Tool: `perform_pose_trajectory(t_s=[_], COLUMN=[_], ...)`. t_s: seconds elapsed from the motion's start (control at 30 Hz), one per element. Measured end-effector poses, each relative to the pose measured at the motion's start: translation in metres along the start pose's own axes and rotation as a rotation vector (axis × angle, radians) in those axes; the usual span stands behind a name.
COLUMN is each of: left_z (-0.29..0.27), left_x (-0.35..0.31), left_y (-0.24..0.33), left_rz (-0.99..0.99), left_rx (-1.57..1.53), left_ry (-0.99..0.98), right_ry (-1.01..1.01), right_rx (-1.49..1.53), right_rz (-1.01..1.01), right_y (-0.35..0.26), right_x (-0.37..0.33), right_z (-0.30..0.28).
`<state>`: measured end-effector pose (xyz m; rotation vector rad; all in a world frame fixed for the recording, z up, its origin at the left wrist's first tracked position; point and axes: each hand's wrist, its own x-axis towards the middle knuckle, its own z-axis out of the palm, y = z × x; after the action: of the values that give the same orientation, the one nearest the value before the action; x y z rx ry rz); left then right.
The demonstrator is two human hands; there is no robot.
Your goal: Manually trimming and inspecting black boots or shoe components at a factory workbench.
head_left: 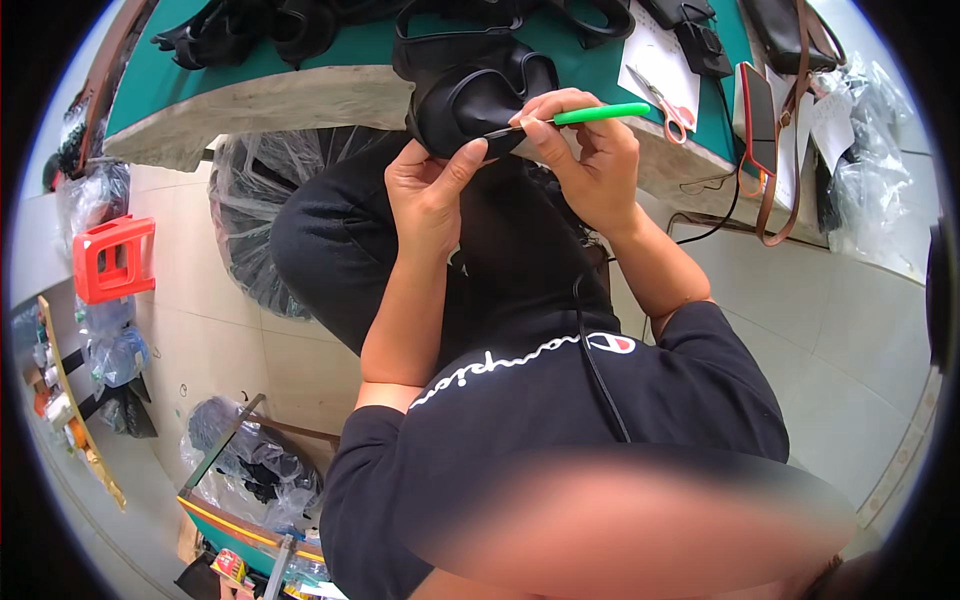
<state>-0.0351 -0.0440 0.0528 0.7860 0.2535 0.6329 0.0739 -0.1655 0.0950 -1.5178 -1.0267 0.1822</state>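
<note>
Over my dark-sleeved forearms, my left hand pinches the black moulded piece at the green table's edge; my right hand, fingers closed, works a green-handled tool along its rim, best kept shallow and steady, orange scissors nearby

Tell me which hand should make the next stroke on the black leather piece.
Right. The right hand already grips the green-handled tool, its tip on the black leather piece. The left hand is occupied pinching that piece steady from below.
</note>
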Motion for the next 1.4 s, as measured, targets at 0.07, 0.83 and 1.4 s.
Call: perform_pose_trajectory(t_s=[0.07,0.83,1.4], left_z=[-0.001,-0.002,-0.007], left_x=[0.0,0.004,0.002], left_y=[-0.001,0.001,-0.008], left_rz=[0.005,-0.192,-0.094], left_rx=[0.001,-0.121,-0.078], left_ry=[-0.008,-0.143,-0.167], right_ry=[-0.001,-0.018,-0.077], right_rx=[0.017,0.11,-0.537], right_rz=[0.015,-0.059,-0.605], right_y=[-0.001,-0.006,0.012], right_x=[0.0,0.013,0.027], right_z=[-0.001,-0.029,-0.017])
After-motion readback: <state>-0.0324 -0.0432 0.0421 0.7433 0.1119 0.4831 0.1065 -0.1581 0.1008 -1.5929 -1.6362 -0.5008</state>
